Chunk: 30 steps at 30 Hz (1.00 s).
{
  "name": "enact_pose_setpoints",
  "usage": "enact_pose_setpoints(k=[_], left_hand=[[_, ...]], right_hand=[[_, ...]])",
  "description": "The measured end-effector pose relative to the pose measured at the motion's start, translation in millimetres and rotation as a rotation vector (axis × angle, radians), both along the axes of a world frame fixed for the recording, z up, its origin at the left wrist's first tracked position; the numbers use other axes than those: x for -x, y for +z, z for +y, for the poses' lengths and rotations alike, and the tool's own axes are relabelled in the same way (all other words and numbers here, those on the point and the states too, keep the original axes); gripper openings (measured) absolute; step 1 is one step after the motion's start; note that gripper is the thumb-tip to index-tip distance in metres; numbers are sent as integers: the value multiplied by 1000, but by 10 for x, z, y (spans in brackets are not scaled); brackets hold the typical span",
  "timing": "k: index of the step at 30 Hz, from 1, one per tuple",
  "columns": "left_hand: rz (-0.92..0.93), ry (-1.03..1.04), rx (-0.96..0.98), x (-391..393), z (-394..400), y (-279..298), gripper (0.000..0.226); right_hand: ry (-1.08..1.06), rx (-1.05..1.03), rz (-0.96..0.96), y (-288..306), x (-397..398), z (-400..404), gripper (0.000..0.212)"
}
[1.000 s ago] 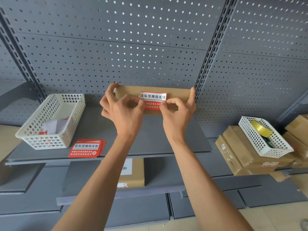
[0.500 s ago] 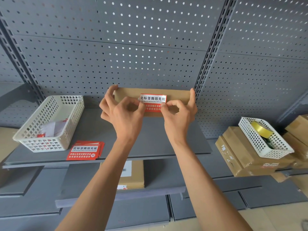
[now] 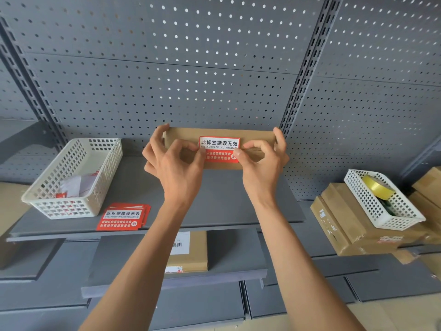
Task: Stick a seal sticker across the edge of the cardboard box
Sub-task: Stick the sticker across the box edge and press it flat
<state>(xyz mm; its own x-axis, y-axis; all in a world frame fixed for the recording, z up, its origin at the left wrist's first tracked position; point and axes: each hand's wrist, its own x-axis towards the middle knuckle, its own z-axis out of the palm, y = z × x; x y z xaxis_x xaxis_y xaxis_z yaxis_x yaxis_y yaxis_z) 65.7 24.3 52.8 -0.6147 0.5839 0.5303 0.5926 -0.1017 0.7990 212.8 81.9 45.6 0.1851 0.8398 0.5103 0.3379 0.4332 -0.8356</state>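
With the cardboard box [image 3: 257,137] upright at the shelf [image 3: 119,187] back, our left hand [image 3: 174,168] and right hand [image 3: 262,168] each grip a box end, thumbs pinning the seal sticker [image 3: 219,149] across its seam — pressing stage — next, we judge, firm outward smoothing.

Seal sticker [image 3: 219,149] and sticker stack [image 3: 122,216] both read "此标签撕毁无效".

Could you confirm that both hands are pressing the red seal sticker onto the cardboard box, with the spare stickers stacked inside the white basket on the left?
Not quite: the head view shows the spare stickers lying on the shelf beside the white basket, not inside it. The rest holds.
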Motion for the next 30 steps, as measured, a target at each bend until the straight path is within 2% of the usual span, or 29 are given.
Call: enact_pose_setpoints(k=[5,11,14,17,22,30], left_hand=[[-10,-23,-13,32,-18,-9,13],[-9,29,-6,2,17,16,10],[-37,56,-9,-40,67,50,18],[-40,88,0,-86,127,53,31],[-25,159,8,-159,204,47,48],[-33,219,-18,-218,279,70,44]], right_hand=[[-17,3,-11,24,-14,1,21],[-65,-34,-28,63,12,-21,43],[-90,-35,-39,100,64,-45,44],[-117,-18,-85,127,128,-36,54],[-234,23,-202,123,299,-40,84],[-353,40,-218,112,478,32,95]])
